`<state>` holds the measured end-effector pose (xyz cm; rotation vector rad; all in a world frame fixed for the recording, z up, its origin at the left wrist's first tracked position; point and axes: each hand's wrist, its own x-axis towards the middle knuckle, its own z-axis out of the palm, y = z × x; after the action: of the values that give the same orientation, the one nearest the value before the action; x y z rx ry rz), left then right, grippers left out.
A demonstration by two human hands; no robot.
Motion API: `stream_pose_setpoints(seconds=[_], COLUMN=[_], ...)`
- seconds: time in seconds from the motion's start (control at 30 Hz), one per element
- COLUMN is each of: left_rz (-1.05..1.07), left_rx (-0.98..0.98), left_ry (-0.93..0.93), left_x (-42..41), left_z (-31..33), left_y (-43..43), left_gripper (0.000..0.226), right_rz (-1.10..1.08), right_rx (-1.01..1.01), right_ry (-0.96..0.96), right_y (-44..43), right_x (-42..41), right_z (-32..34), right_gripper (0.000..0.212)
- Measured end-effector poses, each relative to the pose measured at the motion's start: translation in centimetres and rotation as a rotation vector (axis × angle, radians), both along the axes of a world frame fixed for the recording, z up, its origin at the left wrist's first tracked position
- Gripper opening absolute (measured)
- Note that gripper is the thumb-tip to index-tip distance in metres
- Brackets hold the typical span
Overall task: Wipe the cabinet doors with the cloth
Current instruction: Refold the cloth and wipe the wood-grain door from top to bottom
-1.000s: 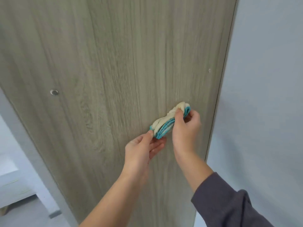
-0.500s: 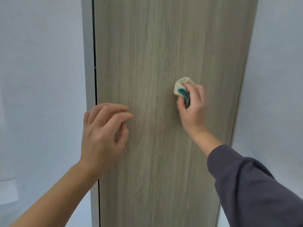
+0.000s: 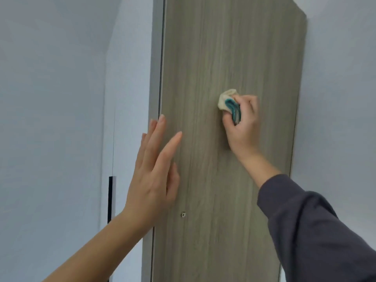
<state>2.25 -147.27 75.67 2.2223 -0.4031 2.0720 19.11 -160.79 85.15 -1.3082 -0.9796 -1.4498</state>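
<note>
Cloth (image 3: 226,100) bunched in right hand (image 3: 244,123) — axis unclear.

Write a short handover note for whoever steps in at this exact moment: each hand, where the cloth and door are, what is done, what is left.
Right hand: closed around the bunched cream and teal cloth, pressing it to the wood-grain cabinet door at mid-height.
Left hand: open, fingers spread, empty, at the door's left edge beside the grey frame.
Done: wiping is under way; how much is covered cannot be told, no marks show.
Left: the rest of this door, the area around the screw, and any other doors.
</note>
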Motion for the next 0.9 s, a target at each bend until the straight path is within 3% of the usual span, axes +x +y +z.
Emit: stream_pose_setpoints(seconds=[0.07,0.27,0.37,0.5,0.63,0.7,0.77,0.9], left_rz=[-0.095,-0.455,-0.538,-0.589,-0.58,-0.542,-0.497,-0.375], left_rx=[-0.047,-0.345,-0.466,-0.65,-0.662,-0.69,-0.701,-0.607], left_ry=[-0.014,-0.038,-0.068,-0.067,0.011,0.092,0.179,0.328], left_x=[-0.2,-0.6,-0.4,-0.1,0.8,1.9,3.0,5.5], left_z=[0.1,-0.3,-0.6,-0.6,-1.6,-2.4,-3.2,-4.8], left_y=[0.2,0.3,0.7,1.3,4.0,6.9,11.1,17.5], left_gripper=[0.061,0.055,0.053,0.05,0.05,0.052,0.055,0.057], right_rz=[0.02,0.023,0.02,0.012,-0.073,-0.213,-0.521,-1.143], right_rx=[-0.036,-0.518,-0.5,-0.218,-0.114,-0.133,-0.201,-0.506], right_ry=[-0.076,-0.286,-0.372,-0.332,-0.384,-0.457,-0.531,-0.386], right_y=[1.5,1.7,2.2,4.5,6.6,7.9,9.9,12.7], right_x=[-2.2,-5.6,-5.3,-7.2,-10.8,-12.9,-14.9,-16.9], right_z=[0.1,-13.4,-9.5,0.4,7.6,9.7,11.1,12.1], right_gripper=[0.032,0.038,0.029,0.028,0.025,0.024,0.024,0.021])
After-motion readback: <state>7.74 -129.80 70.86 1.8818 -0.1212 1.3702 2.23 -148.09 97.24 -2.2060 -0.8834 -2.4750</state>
